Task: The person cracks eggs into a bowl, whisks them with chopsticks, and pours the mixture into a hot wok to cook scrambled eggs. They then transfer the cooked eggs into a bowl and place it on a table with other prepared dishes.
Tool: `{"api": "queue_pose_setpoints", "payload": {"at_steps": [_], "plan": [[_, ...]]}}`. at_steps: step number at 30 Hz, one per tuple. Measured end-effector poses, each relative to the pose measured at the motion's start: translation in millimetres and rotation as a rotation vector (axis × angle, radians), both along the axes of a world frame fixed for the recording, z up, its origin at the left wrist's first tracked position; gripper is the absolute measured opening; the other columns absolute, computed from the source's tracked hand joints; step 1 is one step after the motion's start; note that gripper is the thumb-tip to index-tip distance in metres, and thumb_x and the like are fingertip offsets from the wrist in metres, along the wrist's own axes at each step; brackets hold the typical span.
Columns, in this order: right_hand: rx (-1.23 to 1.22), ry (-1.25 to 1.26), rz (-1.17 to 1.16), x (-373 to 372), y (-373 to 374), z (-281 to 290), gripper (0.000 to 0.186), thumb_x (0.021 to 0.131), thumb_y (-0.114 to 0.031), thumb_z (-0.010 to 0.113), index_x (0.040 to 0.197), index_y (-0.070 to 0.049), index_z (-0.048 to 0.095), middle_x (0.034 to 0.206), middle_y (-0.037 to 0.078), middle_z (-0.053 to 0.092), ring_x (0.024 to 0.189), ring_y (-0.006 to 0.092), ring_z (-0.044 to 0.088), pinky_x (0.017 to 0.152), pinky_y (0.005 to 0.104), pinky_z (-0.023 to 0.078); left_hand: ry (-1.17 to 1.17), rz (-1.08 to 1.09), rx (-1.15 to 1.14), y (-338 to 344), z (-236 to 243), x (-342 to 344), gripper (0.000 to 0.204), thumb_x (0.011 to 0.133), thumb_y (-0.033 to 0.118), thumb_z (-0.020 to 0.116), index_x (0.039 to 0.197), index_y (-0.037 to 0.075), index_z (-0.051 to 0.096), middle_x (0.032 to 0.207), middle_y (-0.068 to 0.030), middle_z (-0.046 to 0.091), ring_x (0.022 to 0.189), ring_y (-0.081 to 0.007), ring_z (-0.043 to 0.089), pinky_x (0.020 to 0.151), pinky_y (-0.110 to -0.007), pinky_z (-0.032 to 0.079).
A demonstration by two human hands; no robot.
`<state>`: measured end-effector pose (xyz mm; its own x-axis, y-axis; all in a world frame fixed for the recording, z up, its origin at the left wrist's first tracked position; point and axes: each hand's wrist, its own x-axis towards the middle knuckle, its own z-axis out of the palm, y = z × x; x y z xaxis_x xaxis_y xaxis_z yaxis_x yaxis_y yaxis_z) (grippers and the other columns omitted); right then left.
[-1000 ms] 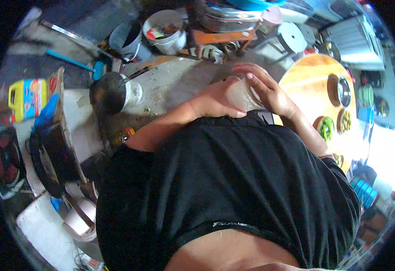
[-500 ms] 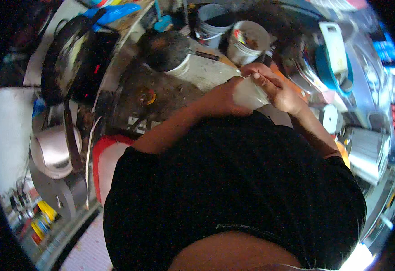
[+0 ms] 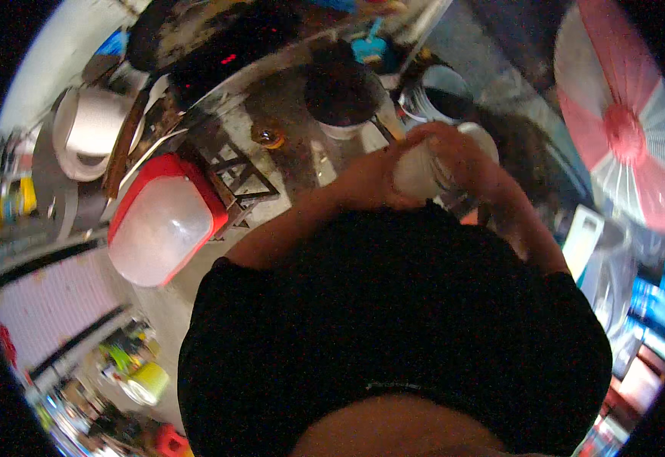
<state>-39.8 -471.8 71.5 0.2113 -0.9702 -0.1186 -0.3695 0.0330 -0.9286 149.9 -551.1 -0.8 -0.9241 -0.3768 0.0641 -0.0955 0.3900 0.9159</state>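
Observation:
Slightly blurred, both hands hold a pale, translucent cylindrical container (image 3: pixel 412 171) at my waist, against the dark shirt. My left hand (image 3: pixel 382 175) is wrapped round its left side, and my right hand (image 3: pixel 462 164) grips its right side and top with fingers bent. What is inside cannot be made out. Beyond my hands, a dark round pan (image 3: pixel 340 91) rests on a pale bucket, with another bucket (image 3: pixel 431 84) to its right. A small amber object (image 3: pixel 267 135) lies on the floor to the left.
At left are a red stool with pale seat (image 3: pixel 161 225), a pale cooker-like pot (image 3: pixel 89 126), and a wok (image 3: pixel 153 42) beside a black cooktop (image 3: pixel 218 61). A large pink-and-white fan-shaped object (image 3: pixel 621 133) stands at right, above a white board (image 3: pixel 582 236). Clutter (image 3: pixel 138 377) lies at lower left.
The view has swung to the left: the wooden table has left sight, and the red stool and cooktop have come into view. Both hands still hold the container at waist level.

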Motion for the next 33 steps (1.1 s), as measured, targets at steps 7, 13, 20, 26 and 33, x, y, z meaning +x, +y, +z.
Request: {"api": "queue_pose_setpoints", "payload": {"at_steps": [7, 13, 20, 26, 33], "plan": [[0.004, 0.01, 0.142, 4.3, -27.1, -6.6, 0.042, 0.099, -0.03, 0.033, 0.125, -0.001, 0.046, 0.13, 0.016, 0.044, 0.126, 0.0261, 0.039, 0.107, 0.0362, 0.028, -0.007, 0.173, 0.167, 0.1, 5.4, 22.2, 0.087, 0.065, 0.044, 0.08, 0.131, 0.005, 0.038, 0.114, -0.0221, 0.06, 0.103, -0.0368, 0.06, 0.086, -0.043, 0.048], [-0.204, 0.188, 0.415, 30.1, -63.7, -14.5, 0.029, 0.098, -0.017, 0.039, 0.125, -0.009, 0.049, 0.133, 0.015, 0.045, 0.126, 0.0365, 0.04, 0.11, 0.045, 0.022, -0.118, 0.273, 0.048, -8.9, 5.2, 57.9, 0.079, 0.066, 0.043, 0.079, 0.124, 0.005, 0.042, 0.111, -0.0216, 0.061, 0.101, -0.0374, 0.06, 0.085, -0.043, 0.048], [-0.456, 0.274, 0.379, 116.9, -95.3, -6.2, 0.032, 0.092, -0.012, 0.047, 0.124, -0.012, 0.054, 0.142, 0.02, 0.038, 0.131, 0.0407, 0.035, 0.108, 0.05, 0.026, -0.009, 0.292, 0.1, -34.0, 3.7, 132.0, 0.09, 0.066, 0.039, 0.08, 0.134, 0.005, 0.032, 0.117, -0.0224, 0.057, 0.108, -0.038, 0.057, 0.092, -0.042, 0.046], [-0.402, 0.474, 0.442, 170.5, -114.0, 5.2, 0.038, 0.095, -0.02, 0.039, 0.129, -0.005, 0.048, 0.146, 0.024, 0.029, 0.135, 0.0381, 0.03, 0.111, 0.0445, 0.022, -0.038, 0.296, 0.109, -54.4, 14.0, 185.0, 0.09, 0.067, 0.039, 0.08, 0.135, 0.006, 0.032, 0.117, -0.0227, 0.057, 0.109, -0.0384, 0.057, 0.092, -0.043, 0.046], [0.128, 0.029, 0.323, 198.7, -144.6, 6.0, 0.043, 0.1, -0.035, 0.03, 0.125, -0.006, 0.05, 0.129, 0.013, 0.05, 0.118, 0.0254, 0.048, 0.102, 0.0373, 0.037, -0.029, 0.268, 0.134, -82.6, 13.5, 212.5, 0.099, 0.065, 0.045, 0.08, 0.14, 0.005, 0.028, 0.12, -0.0231, 0.057, 0.109, -0.0352, 0.058, 0.093, -0.042, 0.046]]}}
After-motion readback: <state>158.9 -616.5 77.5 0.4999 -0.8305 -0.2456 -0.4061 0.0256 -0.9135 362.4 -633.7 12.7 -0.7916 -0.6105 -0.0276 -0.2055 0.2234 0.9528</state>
